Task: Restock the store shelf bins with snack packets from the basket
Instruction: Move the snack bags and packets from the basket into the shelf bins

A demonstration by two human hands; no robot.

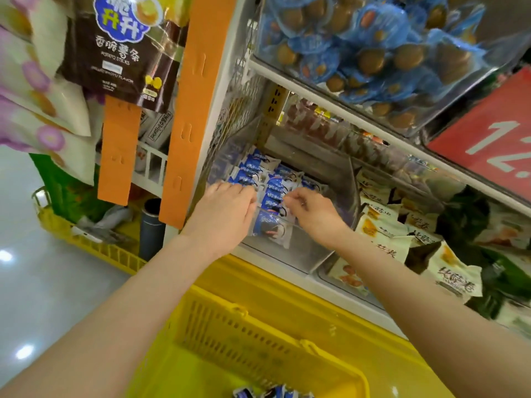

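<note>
— So where do we have the packets?
— Stacked in rows in the clear bin at the shelf's left end; a few more lie in our basket below its front edge.
— And our hands?
— Our right hand pinches a packet's edge. Our left hand curls onto the rows beside it; we cannot tell whether it grips.
— Beyond that?
— Cream packets fill the bin to the right; wrapped eggs sit in the bin above.
</note>
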